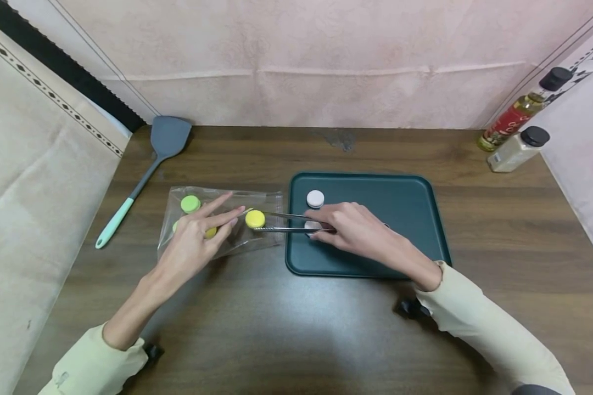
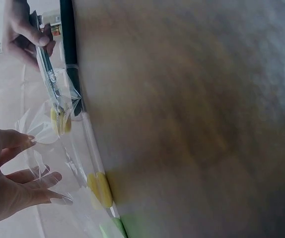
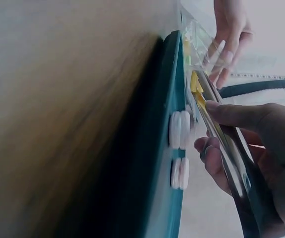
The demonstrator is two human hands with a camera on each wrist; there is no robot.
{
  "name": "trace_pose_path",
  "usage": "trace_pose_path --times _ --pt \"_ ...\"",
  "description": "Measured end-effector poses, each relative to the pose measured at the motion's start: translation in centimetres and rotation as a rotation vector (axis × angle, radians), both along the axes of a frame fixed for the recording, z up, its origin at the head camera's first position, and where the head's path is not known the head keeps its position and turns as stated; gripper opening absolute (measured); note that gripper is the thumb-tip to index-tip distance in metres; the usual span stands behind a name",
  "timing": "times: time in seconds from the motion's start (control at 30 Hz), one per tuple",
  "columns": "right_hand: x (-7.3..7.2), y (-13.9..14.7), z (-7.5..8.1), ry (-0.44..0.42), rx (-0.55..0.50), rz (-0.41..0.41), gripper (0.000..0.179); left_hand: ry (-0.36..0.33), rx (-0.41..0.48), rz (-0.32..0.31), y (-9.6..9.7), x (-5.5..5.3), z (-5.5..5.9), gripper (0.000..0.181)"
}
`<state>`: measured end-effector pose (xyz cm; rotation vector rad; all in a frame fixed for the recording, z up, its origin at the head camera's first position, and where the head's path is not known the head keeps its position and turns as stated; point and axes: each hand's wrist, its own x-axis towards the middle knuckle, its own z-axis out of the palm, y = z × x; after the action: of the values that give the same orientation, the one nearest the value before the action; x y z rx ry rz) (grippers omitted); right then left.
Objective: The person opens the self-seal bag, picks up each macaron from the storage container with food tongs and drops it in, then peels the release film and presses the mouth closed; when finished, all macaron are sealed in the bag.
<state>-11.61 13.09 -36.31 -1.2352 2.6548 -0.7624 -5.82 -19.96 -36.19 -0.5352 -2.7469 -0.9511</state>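
My right hand [image 1: 358,227] grips a pair of metal tongs [image 3: 239,173], with the thumb on one arm and fingers on the other. A yellow macaron [image 1: 255,219] sits between the tong tips, over the mouth end of a clear plastic bag [image 1: 242,245]. The left hand [image 1: 190,238] has its fingers spread and touches the raised film of the bag, as the left wrist view shows. Inside the bag lie a green macaron [image 1: 190,204] and another yellow macaron [image 2: 100,189], partly hidden by the left hand. Two white macarons [image 1: 315,198] rest on the dark green tray [image 1: 375,266].
A spatula [image 1: 143,178] with a mint handle lies at the left of the wooden table [image 1: 257,323]. Back right stand an oil bottle [image 1: 519,115] and a black-capped jar [image 1: 516,151]. The tray's left edge adjoins the bag's mouth.
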Motion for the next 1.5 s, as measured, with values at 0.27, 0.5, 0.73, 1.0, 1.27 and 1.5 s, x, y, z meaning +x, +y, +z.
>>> trace_pose_path --times 0.27,0.5,0.73,1.0,1.27,1.5 --pt "-0.9 -3.2 0.4 0.059 0.066 0.007 0.041 0.011 -0.010 0.004 0.0 0.0 0.2 0.029" --pt "-1.8 -5.8 0.4 0.095 0.102 0.026 0.044 0.043 -0.004 -0.007 -0.3 -0.2 0.2 0.027" --pt "-2.0 -7.4 0.5 0.122 0.100 0.018 0.042 0.056 -0.021 -0.018 -0.3 -0.2 0.2 0.027" --pt "-2.1 -9.1 -0.1 0.126 0.122 0.013 0.041 0.044 -0.028 -0.021 -0.3 -0.2 0.2 0.028" --pt "-2.2 -10.2 -0.3 0.136 0.144 0.001 0.040 0.038 -0.042 -0.021 -0.4 -0.2 0.3 0.027" --pt "-2.1 -10.7 -0.5 0.139 0.147 -0.002 0.031 0.041 -0.037 -0.022 -0.4 -0.5 0.1 0.027"
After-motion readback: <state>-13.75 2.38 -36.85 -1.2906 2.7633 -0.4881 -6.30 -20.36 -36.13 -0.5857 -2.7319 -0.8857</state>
